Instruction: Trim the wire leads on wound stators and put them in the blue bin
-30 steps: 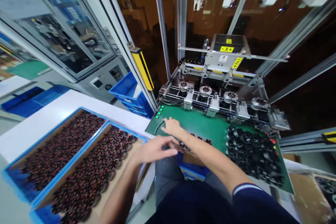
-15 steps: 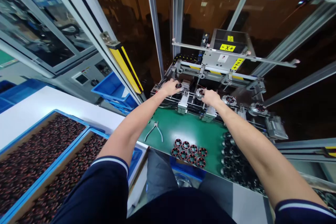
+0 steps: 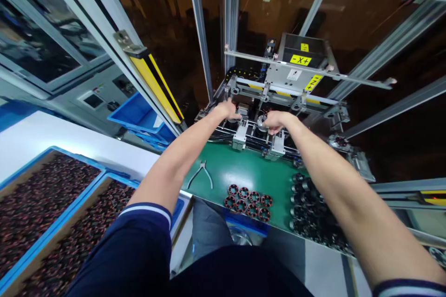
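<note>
My left hand (image 3: 228,110) is at the leftmost round holder of the machine, its thumb and fingers curled around a motor stator that they mostly cover. My right hand (image 3: 275,121) bends over the second round metal holder (image 3: 261,123), its fingers closed on a stator there, of which only a little reddish wire shows. Farther right, another stator (image 3: 339,141) sits in its holder. Between the holders and the bench edge stand metal clamp blocks (image 3: 239,137). Several ring-shaped stators (image 3: 241,205) with red and black windings lie in two rows on the green mat (image 3: 223,155).
Cutting pliers (image 3: 201,174) lie on the mat at left. Dark motor parts (image 3: 310,209) are massed at right, below my right forearm. Blue trays of small wound parts (image 3: 52,190) fill the lower left. A metal bar (image 3: 313,70) crosses above the holders.
My right hand has turned and curled down over the second holder. My left hand has shifted slightly, its thumb now reaching over the first holder. The whole view has moved a little.
</note>
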A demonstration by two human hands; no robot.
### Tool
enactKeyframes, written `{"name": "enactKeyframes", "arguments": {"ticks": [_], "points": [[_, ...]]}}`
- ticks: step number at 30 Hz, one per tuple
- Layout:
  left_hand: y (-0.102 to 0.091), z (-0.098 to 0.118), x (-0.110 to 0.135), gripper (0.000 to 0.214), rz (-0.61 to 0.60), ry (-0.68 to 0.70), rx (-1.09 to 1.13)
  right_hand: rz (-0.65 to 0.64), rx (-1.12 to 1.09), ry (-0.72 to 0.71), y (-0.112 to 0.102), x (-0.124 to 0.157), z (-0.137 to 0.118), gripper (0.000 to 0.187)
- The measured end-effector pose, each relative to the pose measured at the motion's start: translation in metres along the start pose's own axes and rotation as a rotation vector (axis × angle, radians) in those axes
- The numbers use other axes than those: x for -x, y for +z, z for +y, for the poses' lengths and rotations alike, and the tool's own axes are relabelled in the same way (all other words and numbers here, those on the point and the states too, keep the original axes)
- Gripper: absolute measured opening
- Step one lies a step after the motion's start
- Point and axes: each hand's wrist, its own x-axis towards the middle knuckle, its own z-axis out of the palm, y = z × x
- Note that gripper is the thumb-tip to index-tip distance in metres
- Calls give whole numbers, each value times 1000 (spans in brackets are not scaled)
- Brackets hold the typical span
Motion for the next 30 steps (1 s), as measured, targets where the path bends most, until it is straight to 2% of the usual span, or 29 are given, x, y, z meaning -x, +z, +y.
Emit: {"name": "enactKeyframes", "arguments": {"ticks": [2, 4, 5, 6, 8, 9, 10, 12, 14, 17, 20, 26, 30], "points": [[-2, -8, 18, 64, 104, 68, 30, -2, -36, -47, 5, 22, 5, 39], [8, -17, 44, 58, 249, 245, 100, 111, -33, -199, 27, 48, 11, 45], [18, -20, 58, 56, 271, 356, 135, 171, 11, -301, 44, 61, 14, 46], [31, -20, 74, 56, 246, 452, 167, 212, 63, -383, 65, 72, 17, 45], [67, -13, 105, 52, 64, 571, 205, 100, 142, -437, 110, 86, 20, 43], [87, -6, 118, 47, -43, 561, 189, 53, 152, -414, 133, 88, 20, 42], [107, 4, 131, 42, -96, 479, 171, 19, 157, -382, 154, 88, 20, 43], [144, 26, 149, 36, -98, 278, 141, -4, 163, -295, 189, 81, 19, 43], [173, 46, 160, 34, -67, 180, 131, -2, 167, -222, 212, 73, 18, 44], [197, 64, 172, 31, -8, 106, 147, 15, 162, -168, 229, 70, 17, 47], [209, 69, 190, 35, 39, 82, 169, 32, 147, -166, 239, 80, 21, 49], [224, 80, 228, 39, 29, 48, 181, 1, 130, -230, 258, 108, 26, 47], [224, 88, 245, 38, 7, 21, 173, -8, 138, -277, 261, 129, 26, 52]]}}
